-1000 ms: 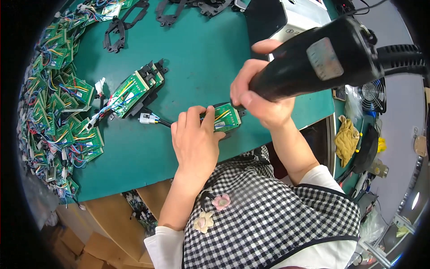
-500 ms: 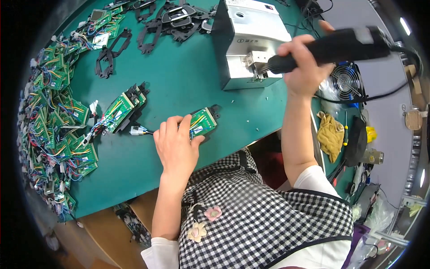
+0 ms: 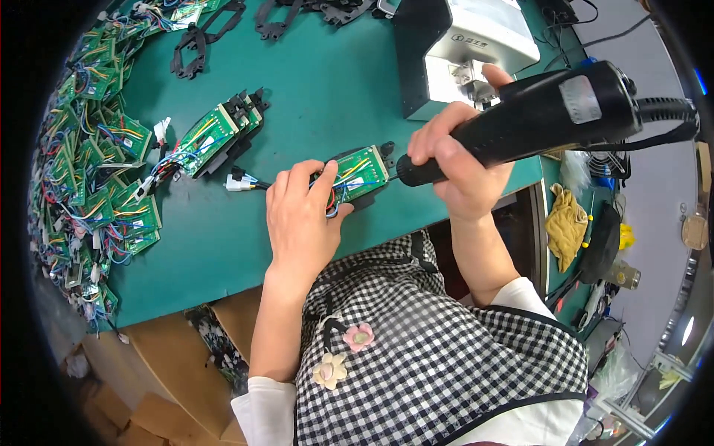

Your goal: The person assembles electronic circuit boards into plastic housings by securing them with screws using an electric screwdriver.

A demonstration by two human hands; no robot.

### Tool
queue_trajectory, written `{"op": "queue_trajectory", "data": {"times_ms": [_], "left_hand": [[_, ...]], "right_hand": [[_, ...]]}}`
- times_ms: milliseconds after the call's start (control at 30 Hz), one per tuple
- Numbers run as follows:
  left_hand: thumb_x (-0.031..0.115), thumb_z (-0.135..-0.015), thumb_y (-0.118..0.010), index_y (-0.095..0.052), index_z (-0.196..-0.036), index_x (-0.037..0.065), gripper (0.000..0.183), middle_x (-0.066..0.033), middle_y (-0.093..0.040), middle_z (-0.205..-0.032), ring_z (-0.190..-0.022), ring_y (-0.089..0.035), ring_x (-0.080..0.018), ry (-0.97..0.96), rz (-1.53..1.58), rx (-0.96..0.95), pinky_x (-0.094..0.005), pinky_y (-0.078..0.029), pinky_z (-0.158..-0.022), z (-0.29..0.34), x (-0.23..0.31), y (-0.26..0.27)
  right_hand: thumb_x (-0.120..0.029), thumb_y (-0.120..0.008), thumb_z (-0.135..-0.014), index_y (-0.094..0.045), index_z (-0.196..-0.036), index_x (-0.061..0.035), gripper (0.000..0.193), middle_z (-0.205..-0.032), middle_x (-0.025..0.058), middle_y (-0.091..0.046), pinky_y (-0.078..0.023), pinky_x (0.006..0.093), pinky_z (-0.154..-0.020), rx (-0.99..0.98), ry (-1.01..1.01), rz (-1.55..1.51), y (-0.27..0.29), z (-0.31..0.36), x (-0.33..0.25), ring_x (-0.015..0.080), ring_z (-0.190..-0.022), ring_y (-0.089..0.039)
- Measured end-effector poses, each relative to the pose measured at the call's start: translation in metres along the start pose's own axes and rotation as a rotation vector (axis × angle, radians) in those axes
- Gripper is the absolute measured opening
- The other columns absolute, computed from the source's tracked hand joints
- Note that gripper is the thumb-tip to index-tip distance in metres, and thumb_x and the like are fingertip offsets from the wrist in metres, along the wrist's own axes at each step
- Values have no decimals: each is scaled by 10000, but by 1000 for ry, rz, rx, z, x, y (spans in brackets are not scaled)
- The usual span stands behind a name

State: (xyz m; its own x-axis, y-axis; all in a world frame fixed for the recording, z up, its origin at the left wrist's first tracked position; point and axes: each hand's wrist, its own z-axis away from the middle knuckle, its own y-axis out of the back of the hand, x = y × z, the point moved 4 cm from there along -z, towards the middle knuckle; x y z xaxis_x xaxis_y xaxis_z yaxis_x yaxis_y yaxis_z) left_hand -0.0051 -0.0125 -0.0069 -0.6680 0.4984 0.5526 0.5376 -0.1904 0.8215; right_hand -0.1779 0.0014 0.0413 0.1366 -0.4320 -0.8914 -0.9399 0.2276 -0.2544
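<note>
My right hand point(image 3: 468, 167) has swung the black power driver point(image 3: 550, 111) away from the front of the silver box point(image 3: 491, 37) and down to the circuit board point(image 3: 361, 172), since half a second ago. Take that board as the middle of a clock, lying on the green table point(image 3: 312, 97) straight ahead of me.

Far out at nine o'clock, a long heap of green boards point(image 3: 132, 141) spills down the table's edge, tangled with coloured wires. At ten, further off, lies a thin black frame point(image 3: 190, 59); nearer, between nine and ten, a few boards sit stacked together point(image 3: 212, 137) on black holders. A white plug point(image 3: 239, 182) lies at nine, its cable running in under my left hand point(image 3: 301, 215).

That hand pinches the board's left end, fingertips on top among the wires and thumb along the near edge. The board is in a black holder, tilted up toward two o'clock. My right fingers wrap closed around the driver, its bit at the board's three o'clock end (I can't tell whether it touches). The silver box stands between one and two, and a mustard cloth point(image 3: 565, 227) lies out past three.
</note>
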Motion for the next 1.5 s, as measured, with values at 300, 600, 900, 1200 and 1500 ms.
{"op": "queue_trajectory", "data": {"times_ms": [300,600,900,1200,1500], "left_hand": [[55,-539,-773,-590,-1057,48,549,-61,-530,-972,-883,-501,-237,31,23,-8,-356,-385,-752,0,3,0],[90,-516,-798,-509,-1157,72,703,-107,-503,-1074,-1002,-475,-302,69,-32,87,-393,-354,-883,4,3,12],[88,-539,-777,-580,-799,54,328,-69,-582,-888,-890,-546,-271,29,-17,231,-449,-352,-922,12,-18,-1],[-26,-573,-664,-610,-719,37,168,-68,-576,-869,-858,-547,-268,49,113,305,-448,-389,-914,14,-13,-4],[-18,-589,-655,-614,-739,44,167,-73,-562,-835,-833,-536,-279,65,169,282,-462,-393,-910,10,-9,-3]], "right_hand": [[6,-609,-642,-270,-1239,17,687,-617,95,-516,-443,279,-522,-337,-122,-72,-9,1,19,181,-526,-520],[24,-528,-726,-275,-1220,27,555,-602,89,-547,-498,311,-534,237,517,-58,62,-47,-63,177,-502,-556],[23,-568,-706,-273,-1255,46,624,-625,85,-549,-488,301,-546,162,262,-10,40,-39,-37,169,-521,-552],[83,-565,-677,-335,-1211,44,583,-641,63,-561,-450,239,-532,-97,48,-201,-70,-22,23,123,-553,-532],[-60,-597,-623,-503,-938,63,351,-652,32,-546,-394,225,-665,-544,37,122,-84,-29,44,88,-552,-476]]}}
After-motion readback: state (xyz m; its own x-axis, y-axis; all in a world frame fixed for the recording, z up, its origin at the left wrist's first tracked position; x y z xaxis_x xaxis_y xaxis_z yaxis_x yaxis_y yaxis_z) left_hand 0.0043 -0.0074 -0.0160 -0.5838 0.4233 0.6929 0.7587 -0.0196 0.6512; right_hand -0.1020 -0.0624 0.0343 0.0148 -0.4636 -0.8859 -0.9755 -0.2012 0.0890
